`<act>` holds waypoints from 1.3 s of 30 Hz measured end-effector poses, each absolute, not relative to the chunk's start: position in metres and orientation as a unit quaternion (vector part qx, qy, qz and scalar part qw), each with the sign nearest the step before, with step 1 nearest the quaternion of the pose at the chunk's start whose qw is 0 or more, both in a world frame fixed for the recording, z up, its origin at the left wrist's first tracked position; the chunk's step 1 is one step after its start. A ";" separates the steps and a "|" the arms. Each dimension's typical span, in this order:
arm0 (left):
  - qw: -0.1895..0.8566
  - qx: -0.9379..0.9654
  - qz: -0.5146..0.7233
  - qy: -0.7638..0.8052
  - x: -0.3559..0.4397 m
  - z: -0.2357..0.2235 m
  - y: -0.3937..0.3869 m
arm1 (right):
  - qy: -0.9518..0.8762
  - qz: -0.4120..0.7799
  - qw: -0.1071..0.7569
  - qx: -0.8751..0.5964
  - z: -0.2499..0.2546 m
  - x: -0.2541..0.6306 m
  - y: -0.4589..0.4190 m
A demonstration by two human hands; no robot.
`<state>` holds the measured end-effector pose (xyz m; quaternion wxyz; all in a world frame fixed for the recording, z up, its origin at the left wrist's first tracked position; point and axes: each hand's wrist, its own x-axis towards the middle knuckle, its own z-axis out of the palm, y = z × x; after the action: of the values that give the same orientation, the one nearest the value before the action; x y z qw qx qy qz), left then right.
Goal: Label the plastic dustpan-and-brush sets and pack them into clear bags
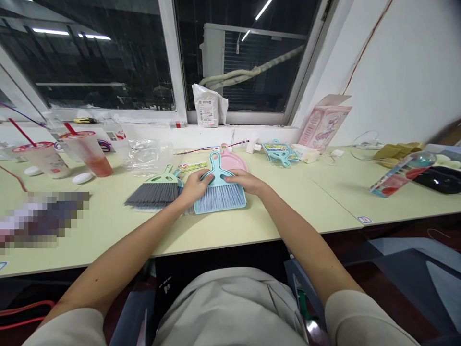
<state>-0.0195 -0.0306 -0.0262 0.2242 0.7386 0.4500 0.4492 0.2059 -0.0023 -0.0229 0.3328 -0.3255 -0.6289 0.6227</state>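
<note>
A small blue dustpan with a blue brush (220, 196) lying in it rests on the pale yellow table (252, 226) in front of me. My left hand (194, 186) grips its left side, fingers curled over the brush head. My right hand (243, 181) rests on the right top of the same brush, fingers bent onto it. Just to the left lies a green hand brush (154, 190) with grey bristles. A pink dustpan (233, 162) lies behind the blue set.
Two iced drinks with straws (90, 151) stand at the left, beside a crumpled clear plastic bag (147, 154). Teal packaged sets (279, 151), a pink box (324, 124) and a clear toy bottle (399, 174) lie to the right. A white packet (207, 108) leans on the window sill.
</note>
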 end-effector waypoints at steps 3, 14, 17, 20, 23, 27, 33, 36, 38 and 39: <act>0.242 0.750 0.444 0.427 -0.019 -0.027 -0.030 | -0.644 0.587 0.361 -0.332 -0.026 0.196 -0.005; 0.237 0.753 0.434 0.435 -0.017 -0.024 -0.035 | -0.668 0.528 0.397 -0.344 -0.031 0.188 -0.006; 0.243 0.750 0.434 0.437 -0.017 -0.025 -0.034 | -0.662 0.534 0.400 -0.340 -0.032 0.189 -0.004; 0.260 0.743 0.446 0.426 -0.016 -0.028 -0.032 | -0.653 0.542 0.405 -0.341 -0.035 0.190 0.000; 0.274 0.721 0.464 0.436 -0.015 -0.029 -0.030 | -0.623 0.547 0.428 -0.361 -0.037 0.194 0.007; 0.234 0.688 0.481 0.490 -0.020 -0.028 -0.025 | -0.526 0.569 0.498 -0.390 -0.036 0.203 0.020; 0.004 0.739 0.321 0.592 -0.040 -0.025 -0.017 | -0.318 0.550 0.662 -0.399 -0.033 0.222 0.044; -0.097 0.761 0.145 0.625 -0.045 -0.026 -0.011 | -0.245 0.544 0.696 -0.400 -0.033 0.229 0.050; -0.108 0.771 0.069 0.624 -0.045 -0.026 -0.001 | -0.220 0.545 0.701 -0.403 -0.033 0.230 0.052; -0.104 0.776 0.044 0.620 -0.044 -0.026 0.007 | -0.217 0.545 0.701 -0.405 -0.034 0.231 0.052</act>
<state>-0.0440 0.0074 -0.0258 -0.1040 0.7762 0.6203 0.0435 0.2306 0.0520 -0.0336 0.7013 -0.4048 -0.2168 0.5452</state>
